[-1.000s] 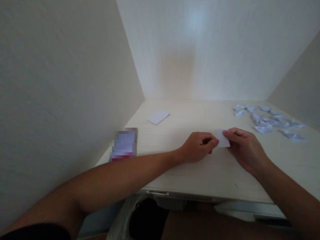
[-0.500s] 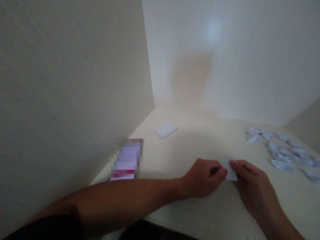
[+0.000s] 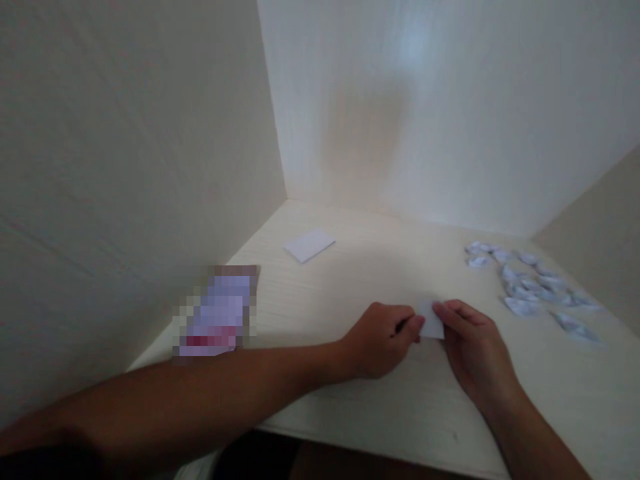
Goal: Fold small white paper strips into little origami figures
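A small white piece of paper (image 3: 431,321) is held just above the table between my two hands. My left hand (image 3: 383,340) pinches its left edge between thumb and curled fingers. On the other side, my right hand (image 3: 475,340) grips the right edge, thumb on top and fingers behind. The paper looks flat; any fold in it is too blurred to make out. Further back on the left lies a flat stack of white paper (image 3: 309,245). Several small folded white paper pieces (image 3: 525,287) lie grouped on the right of the table.
A pixelated, phone-like flat object (image 3: 220,310) lies at the table's left edge, beyond my left forearm. Pale panels (image 3: 400,133) close off the back and both sides. The table's front edge (image 3: 375,445) runs below my hands.
The whole view has shifted, so everything sits further left and slightly higher in the picture. Both hands keep their hold on the paper, with little visible change in their grip.
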The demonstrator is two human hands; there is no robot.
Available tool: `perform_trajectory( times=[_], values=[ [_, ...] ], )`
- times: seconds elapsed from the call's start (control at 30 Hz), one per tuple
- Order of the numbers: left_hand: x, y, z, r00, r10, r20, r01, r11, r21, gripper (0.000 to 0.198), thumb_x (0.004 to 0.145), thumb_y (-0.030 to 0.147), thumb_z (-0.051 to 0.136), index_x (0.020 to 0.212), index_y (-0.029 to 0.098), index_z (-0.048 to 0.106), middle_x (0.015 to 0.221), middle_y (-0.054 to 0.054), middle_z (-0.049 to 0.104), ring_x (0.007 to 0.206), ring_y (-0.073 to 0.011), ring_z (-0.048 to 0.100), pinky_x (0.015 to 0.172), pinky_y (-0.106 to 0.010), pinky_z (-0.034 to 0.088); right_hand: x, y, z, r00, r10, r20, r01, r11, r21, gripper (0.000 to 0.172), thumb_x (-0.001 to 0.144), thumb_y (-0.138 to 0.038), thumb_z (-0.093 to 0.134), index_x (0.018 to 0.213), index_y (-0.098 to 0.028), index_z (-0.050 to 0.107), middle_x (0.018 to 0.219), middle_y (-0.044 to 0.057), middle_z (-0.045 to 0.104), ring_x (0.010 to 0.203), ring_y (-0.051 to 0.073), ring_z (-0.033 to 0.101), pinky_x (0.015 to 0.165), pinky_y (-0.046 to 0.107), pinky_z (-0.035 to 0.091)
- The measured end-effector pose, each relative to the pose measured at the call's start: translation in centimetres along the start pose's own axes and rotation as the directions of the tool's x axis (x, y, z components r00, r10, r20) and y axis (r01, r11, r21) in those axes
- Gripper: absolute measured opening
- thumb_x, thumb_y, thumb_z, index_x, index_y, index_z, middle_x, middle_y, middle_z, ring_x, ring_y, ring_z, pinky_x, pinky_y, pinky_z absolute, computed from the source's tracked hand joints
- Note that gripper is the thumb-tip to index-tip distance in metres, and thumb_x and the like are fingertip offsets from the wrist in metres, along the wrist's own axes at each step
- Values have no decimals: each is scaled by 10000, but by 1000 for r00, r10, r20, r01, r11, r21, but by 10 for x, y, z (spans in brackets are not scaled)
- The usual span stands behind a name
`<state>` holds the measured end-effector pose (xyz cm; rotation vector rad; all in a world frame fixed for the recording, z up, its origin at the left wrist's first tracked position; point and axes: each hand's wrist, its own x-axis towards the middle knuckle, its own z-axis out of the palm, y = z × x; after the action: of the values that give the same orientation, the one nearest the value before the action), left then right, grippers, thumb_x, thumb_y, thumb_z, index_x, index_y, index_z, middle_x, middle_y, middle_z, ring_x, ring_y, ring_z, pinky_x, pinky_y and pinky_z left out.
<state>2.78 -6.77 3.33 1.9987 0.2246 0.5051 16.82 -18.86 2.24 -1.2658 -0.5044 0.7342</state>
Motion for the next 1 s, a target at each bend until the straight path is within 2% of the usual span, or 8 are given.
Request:
perform_trajectory(
  times=[0.1, 0.23, 0.43, 0.7, 0.87, 0.93, 1.0],
  values=[
    [2, -2, 0, 1000, 4, -1, -4, 1000, 0, 385, 1016, 363, 505, 678, 203, 599, 609, 14, 585, 580, -153, 499, 594, -286, 347, 2, 0, 4, 999, -33, -23, 33, 999, -18, 241, 703, -397, 924, 694, -240, 741, 645, -8, 619, 616, 163, 496, 581, 314, 371],
    [7, -4, -1, 1000, -9, 17, 9, 999, -36, 397, 1004, 370, 477, 659, 208, 588, 555, 33, 511, 551, -156, 479, 572, -280, 356, 7, 0, 9, 996, -70, -59, 68, 997, -33, 261, 655, -394, 916, 663, -226, 718, 627, -18, 598, 612, 158, 477, 590, 316, 357],
    [10, -3, -2, 1000, -10, 8, 11, 996, -90, 442, 1021, 440, 500, 647, 210, 543, 568, 38, 517, 533, -135, 459, 565, -274, 380, 4, -7, 17, 989, -111, -95, 108, 993, -38, 238, 672, -394, 854, 645, -219, 696, 605, -22, 588, 574, 142, 448, 564, 308, 318],
    [12, -8, 1, 999, -45, -2, 44, 985, -168, 370, 994, 457, 571, 732, 199, 605, 537, 43, 541, 496, -124, 499, 523, -255, 417, -15, -5, 11, 978, -176, -112, 161, 978, -131, 314, 723, -476, 858, 660, -222, 684, 572, -35, 563, 532, 130, 392, 536, 306, 268],
    [13, -11, 1, 999, -50, -17, 44, 971, -234, 278, 953, 435, 638, 845, 179, 650, 605, 15, 629, 520, -129, 583, 518, -252, 492, -15, -8, 4, 982, -178, -59, 165, 969, -184, 313, 747, -489, 850, 688, -219, 703, 604, -23, 608, 548, 130, 433, 546, 303, 299],
    [13, -12, 2, 998, -42, -36, 31, 961, -274, 246, 908, 412, 694, 954, 173, 663, 687, 4, 666, 573, -138, 629, 539, -258, 543, -15, -11, 0, 983, -180, -41, 168, 964, -204, 307, 742, -480, 855, 682, -219, 706, 605, -25, 609, 557, 129, 448, 557, 301, 313],
    [14, -12, 2, 999, -31, -39, 17, 950, -310, 311, 870, 377, 738, 1089, 168, 668, 778, -6, 696, 625, -144, 668, 580, -274, 591, -15, -13, -5, 984, -176, -21, 167, 960, -226, 295, 739, -471, 860, 687, -218, 718, 615, -27, 616, 561, 124, 454, 562, 297, 318]
  ],
)
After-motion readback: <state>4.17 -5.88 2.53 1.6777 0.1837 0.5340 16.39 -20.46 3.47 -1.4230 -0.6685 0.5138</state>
